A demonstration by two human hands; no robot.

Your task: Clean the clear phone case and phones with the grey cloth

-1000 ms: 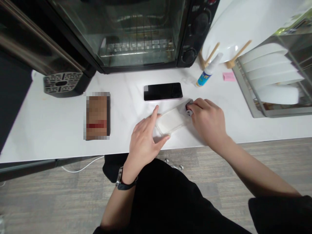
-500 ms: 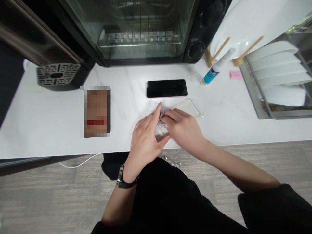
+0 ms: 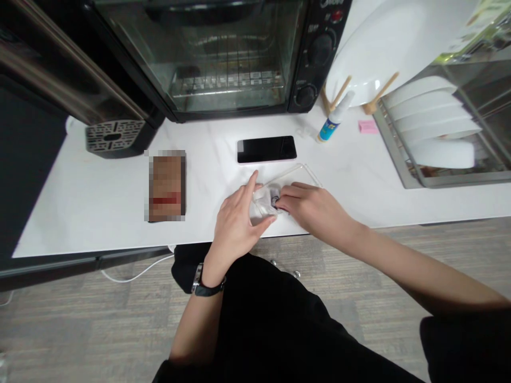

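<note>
White marbled countertop (image 3: 88,213), viewed from above; all places are relative to the black smartphone (image 3: 266,149) lying flat on it. Behind the phone stands a black toaster oven (image 3: 235,58); well to its right, a metal dish rack (image 3: 393,143) holds white dishes (image 3: 435,114). In front of the phone, the left hand (image 3: 235,221) has its thumb and index finger spread wide, the tips at opposite edges of a clear phone case (image 3: 300,174). The right hand (image 3: 315,210), fingers bunched closely together, pinches a crumpled cloth (image 3: 274,198) against the case. Right of the phone are a spray bottle (image 3: 331,122) and, farther out, a small pink note (image 3: 368,126).
</note>
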